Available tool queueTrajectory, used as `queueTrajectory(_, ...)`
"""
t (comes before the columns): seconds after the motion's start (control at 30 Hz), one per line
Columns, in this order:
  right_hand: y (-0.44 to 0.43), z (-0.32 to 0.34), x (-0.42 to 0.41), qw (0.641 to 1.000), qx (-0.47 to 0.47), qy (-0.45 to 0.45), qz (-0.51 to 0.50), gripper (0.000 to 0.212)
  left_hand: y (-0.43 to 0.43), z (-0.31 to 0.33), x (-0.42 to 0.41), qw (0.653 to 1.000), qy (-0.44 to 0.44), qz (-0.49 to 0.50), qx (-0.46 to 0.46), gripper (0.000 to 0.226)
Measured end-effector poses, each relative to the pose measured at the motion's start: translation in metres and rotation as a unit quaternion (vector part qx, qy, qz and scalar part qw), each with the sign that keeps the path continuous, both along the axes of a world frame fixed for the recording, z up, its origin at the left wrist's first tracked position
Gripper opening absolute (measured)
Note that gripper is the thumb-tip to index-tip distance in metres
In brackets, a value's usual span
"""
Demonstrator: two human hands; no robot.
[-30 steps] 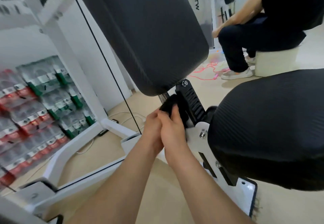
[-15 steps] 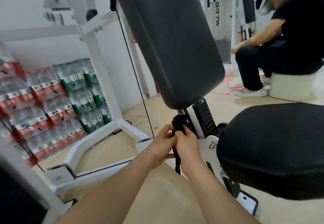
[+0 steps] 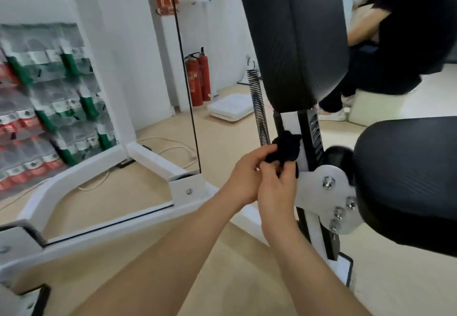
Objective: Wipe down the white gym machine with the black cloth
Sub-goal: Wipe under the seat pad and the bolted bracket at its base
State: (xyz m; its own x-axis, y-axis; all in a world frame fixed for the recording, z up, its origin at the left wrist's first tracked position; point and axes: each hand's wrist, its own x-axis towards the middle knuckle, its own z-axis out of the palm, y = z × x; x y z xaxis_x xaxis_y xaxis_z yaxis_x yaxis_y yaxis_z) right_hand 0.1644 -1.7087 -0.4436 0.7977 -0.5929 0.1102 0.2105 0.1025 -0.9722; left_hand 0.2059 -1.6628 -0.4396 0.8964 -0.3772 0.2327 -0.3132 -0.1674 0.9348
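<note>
The black cloth (image 3: pixel 284 148), seemingly soft and light, is sitting bunched against the white gym machine (image 3: pixel 290 122) while the left hand (image 3: pixel 244 179) and right hand (image 3: pixel 277 192) are pinching its lower folds.

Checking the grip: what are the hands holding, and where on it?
The left hand and right hand both pinch the black cloth at its lower edge.

There are two hands, the left hand (image 3: pixel 243 177) and the right hand (image 3: pixel 278 188), one cloth (image 3: pixel 284 148), one machine (image 3: pixel 153 157), two pads, backrest (image 3: pixel 296 31) and seat (image 3: pixel 408 179), one spring (image 3: pixel 258 112), one cable (image 3: pixel 184 68), two extinguishers (image 3: pixel 194 80), one seated person (image 3: pixel 400 18) and one stool (image 3: pixel 371 107).
</note>
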Motion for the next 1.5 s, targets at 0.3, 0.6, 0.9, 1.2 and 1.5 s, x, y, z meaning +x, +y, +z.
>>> queueTrajectory(0.3, 0.021, 0.010, 0.063, 0.984, -0.058, -0.005, -0.169, 0.066, 0.006, 0.002, 0.065, 0.956, -0.239, -0.084, 0.150, 0.048)
queueTrajectory(0.6, 0.036, 0.037, 0.087, 0.956, -0.206, -0.109, -0.179, 0.059, 0.011, 0.058, 0.108, 0.918, -0.378, -0.034, 0.115, 0.034)
queueTrajectory(0.9, 0.043, 0.039, 0.083, 0.944, -0.115, -0.126, -0.284, 0.046, 0.018, 0.078, 0.103, 0.837, -0.466, -0.027, 0.286, 0.063)
queueTrajectory(1.2, 0.050, 0.071, 0.113, 0.902, -0.338, -0.078, -0.258, 0.072, 0.026, 0.146, 0.132, 0.828, -0.513, 0.054, 0.219, 0.038)
queueTrajectory(1.5, 0.044, 0.113, 0.125, 0.863, -0.451, 0.057, -0.219, 0.087, 0.042, 0.171, 0.149, 0.841, -0.503, 0.036, 0.196, 0.047)
